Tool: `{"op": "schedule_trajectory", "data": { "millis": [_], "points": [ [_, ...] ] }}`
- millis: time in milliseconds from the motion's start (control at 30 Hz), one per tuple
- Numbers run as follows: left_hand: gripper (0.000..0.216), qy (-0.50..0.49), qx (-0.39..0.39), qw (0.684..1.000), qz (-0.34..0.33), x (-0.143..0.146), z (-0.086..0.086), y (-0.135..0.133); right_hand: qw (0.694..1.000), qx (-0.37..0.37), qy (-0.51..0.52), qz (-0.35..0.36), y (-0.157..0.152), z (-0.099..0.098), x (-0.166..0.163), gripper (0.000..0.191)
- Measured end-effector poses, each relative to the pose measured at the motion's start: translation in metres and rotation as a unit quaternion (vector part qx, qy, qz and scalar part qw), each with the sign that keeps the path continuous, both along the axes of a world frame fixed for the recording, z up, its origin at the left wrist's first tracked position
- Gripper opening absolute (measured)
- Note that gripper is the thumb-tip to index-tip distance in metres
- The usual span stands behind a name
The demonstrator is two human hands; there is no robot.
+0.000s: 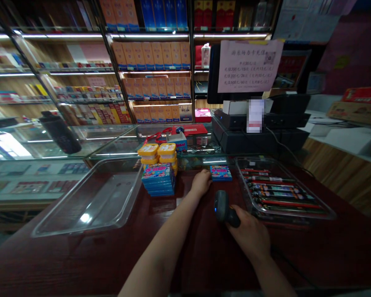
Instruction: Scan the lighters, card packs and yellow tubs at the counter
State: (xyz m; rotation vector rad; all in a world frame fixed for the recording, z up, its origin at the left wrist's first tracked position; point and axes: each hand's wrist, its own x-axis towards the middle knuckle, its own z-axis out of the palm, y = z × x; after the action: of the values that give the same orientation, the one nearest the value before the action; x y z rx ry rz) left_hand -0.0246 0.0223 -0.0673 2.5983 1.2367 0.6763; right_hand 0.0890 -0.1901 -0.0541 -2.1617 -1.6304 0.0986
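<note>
My right hand (251, 233) is wrapped around the handle of a dark barcode scanner (221, 206), whose head shows a small blue light. Farther forward, my left hand (201, 182) has its fingers curled at the left edge of a low stack of flat blue printed boxes (221, 173); its fingertips are partly hidden. Left of that hand stands a taller stack of similar blue boxes (158, 180). Behind this stack, yellow-lidded tubs (167, 149) are piled up.
A clear plastic tray (111, 198) lies at left; another tray (329, 212) at right holds several pens. A dark bottle (60, 132) stands on the glass counter. Behind are a cash drawer (231, 140), a monitor with a paper notice (249, 68), and shelves of boxes (151, 55).
</note>
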Motion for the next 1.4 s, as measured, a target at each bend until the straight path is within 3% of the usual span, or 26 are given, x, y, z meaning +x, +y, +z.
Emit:
{"op": "schedule_trajectory", "data": {
  "millis": [100,300,467,600,700,900,1033,1167,1267,1333,1400],
  "points": [
    [0.046,-0.015,0.000,1.000,-0.016,0.010,-0.001,0.002,1.000,0.000,0.000,0.004,0.000,0.000,0.000,0.028],
    [0.023,0.013,-0.014,1.000,-0.025,0.024,-0.002,0.009,1.000,-0.004,0.005,-0.002,0.001,0.000,0.001,0.031],
    [0.014,0.048,0.003,0.998,-0.041,0.009,0.006,0.003,1.000,-0.012,0.012,-0.004,0.001,0.002,0.001,0.031],
    [0.019,0.133,0.092,0.986,-0.036,-0.012,0.014,-0.007,1.000,-0.007,0.010,-0.005,0.001,0.004,0.000,0.030],
    [0.022,0.142,0.139,0.980,-0.024,-0.016,0.016,-0.012,1.000,0.008,0.004,0.006,0.001,0.003,0.000,0.029],
    [0.021,0.151,0.149,0.975,-0.068,0.000,0.013,-0.009,1.000,0.022,-0.008,0.007,0.002,-0.002,0.001,0.032],
    [0.019,0.152,0.140,0.977,-0.059,-0.009,0.015,-0.007,1.000,0.021,-0.013,0.007,0.002,-0.004,0.002,0.031],
    [0.016,0.018,0.118,0.993,0.014,-0.032,0.017,-0.017,0.999,0.030,-0.016,0.008,0.001,-0.008,0.003,0.030],
    [0.014,-0.185,0.065,0.978,0.064,-0.041,0.012,-0.032,0.999,0.041,-0.023,0.009,-0.001,-0.009,0.003,0.030],
    [0.015,-0.348,-0.011,0.934,0.085,-0.040,0.006,-0.045,0.999,0.039,-0.023,0.009,-0.002,-0.008,0.002,0.030],
    [0.025,-0.500,-0.108,0.855,0.086,-0.036,-0.001,-0.059,0.999,0.032,-0.017,0.001,-0.003,-0.005,0.000,0.031]
  ]
}}
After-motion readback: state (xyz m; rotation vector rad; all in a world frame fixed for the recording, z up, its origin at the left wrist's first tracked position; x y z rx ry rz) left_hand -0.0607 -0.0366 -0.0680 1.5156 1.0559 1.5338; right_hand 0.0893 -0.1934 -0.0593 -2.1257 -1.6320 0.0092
